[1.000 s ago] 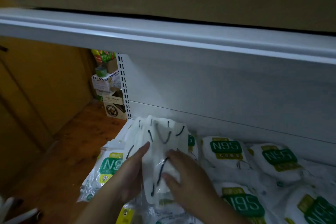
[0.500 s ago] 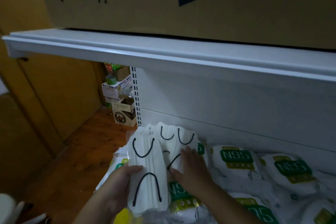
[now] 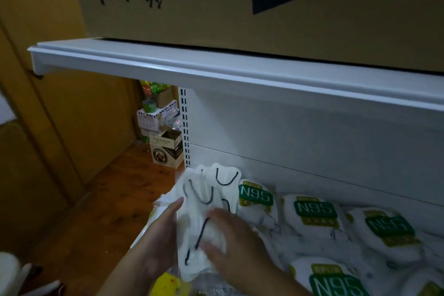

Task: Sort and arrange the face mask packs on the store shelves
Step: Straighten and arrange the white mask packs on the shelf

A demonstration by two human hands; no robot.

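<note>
- The right hand point(image 3: 236, 243) is motion-blurred; its grip is unclear.
- The bottom-right N95 pack point(image 3: 336, 282) is cut by the frame's edge.
- The cardboard box point(image 3: 240, 0) print is cropped above.

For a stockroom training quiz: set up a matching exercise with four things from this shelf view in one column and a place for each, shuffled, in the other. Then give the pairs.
Things:
1. cardboard box with handwriting
2. white mask pack with black ear loops
3. N95 packs
4. Franziskaner carton

Places:
A. on the wooden floor, left of the shelf upright
B. between the left hand and the right hand
C. on top of the upper shelf
D. lying along the lower shelf, to the right

Pairs: 1-C, 2-B, 3-D, 4-A
</note>
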